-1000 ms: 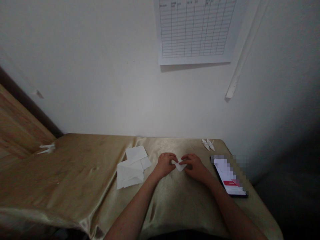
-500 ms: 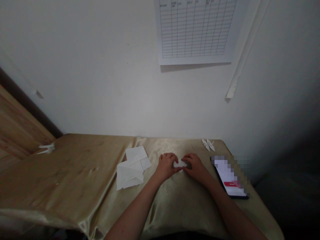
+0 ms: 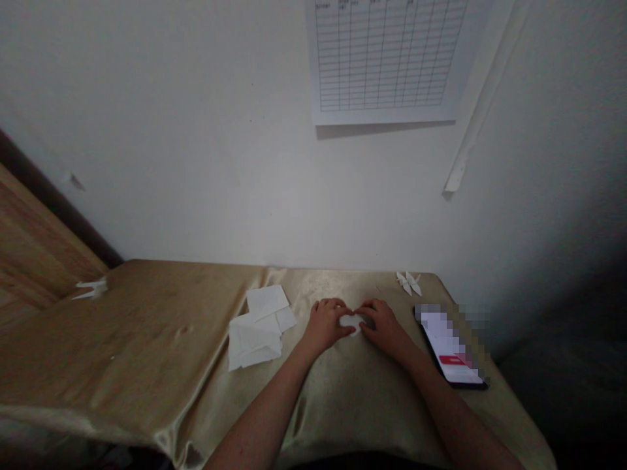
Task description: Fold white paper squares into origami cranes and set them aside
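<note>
A small folded piece of white paper [image 3: 350,321] lies low over the cloth between my two hands. My left hand [image 3: 326,326] grips its left side, thumb at the near edge and curled index finger at the far edge. From the other side my right hand [image 3: 385,326] pinches it, with the thumb against the right part and the index fingertip close to the left one at the top. The paper's exact folds are too small to make out. Left of my hands, several loose white paper sheets [image 3: 257,339] overlap in a pile.
Gold satin cloth [image 3: 147,339] covers the table, with a raised crease left of the sheets. Small folded white paper figures [image 3: 409,283] sit at the back right. A lit phone [image 3: 453,365] lies right of my right arm. A printed chart [image 3: 386,65] hangs on the wall behind.
My index fingertips have come together at the paper's far edge, while the thumbs have drawn slightly apart. More of the paper's face shows between them. The sheets and phone stay put.
</note>
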Tool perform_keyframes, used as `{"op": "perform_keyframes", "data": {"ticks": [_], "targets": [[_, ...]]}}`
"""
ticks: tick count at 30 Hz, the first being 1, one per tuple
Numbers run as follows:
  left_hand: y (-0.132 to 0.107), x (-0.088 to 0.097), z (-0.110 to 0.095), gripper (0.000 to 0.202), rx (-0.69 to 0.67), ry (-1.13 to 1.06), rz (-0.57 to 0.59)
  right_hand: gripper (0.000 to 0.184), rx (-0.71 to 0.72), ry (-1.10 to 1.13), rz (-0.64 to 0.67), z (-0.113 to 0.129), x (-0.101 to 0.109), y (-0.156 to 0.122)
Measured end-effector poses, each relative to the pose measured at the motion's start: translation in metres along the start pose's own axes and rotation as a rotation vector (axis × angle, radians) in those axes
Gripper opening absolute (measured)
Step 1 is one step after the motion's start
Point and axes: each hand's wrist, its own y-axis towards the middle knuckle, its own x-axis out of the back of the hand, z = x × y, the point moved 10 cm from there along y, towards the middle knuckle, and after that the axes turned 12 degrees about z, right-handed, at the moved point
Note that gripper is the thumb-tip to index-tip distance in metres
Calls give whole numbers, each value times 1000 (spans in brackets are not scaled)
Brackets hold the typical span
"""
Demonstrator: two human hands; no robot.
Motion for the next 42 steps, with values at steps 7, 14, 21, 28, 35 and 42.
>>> {"op": "perform_keyframes", "data": {"ticks": [7, 14, 21, 28, 35, 42], "targets": [[1, 2, 3, 33, -32, -26, -3, 39, -7, -51, 5, 0, -4, 0], [0, 3, 4, 29, -46, -31, 7, 43, -16, -84, 2, 3, -3, 0], [2, 2, 7, 30, -67, -29, 13, 39, -56, -112, 1, 5, -2, 1], [2, 2, 9, 29, -84, -35, 16, 44, -71, -102, 12, 6, -1, 0], [2, 6, 9, 31, -73, -39, 5, 52, -73, -110, 30, 7, -2, -1], [1, 8, 7, 34, -72, -34, 18, 54, -73, -113, 31, 7, -2, -1]]}}
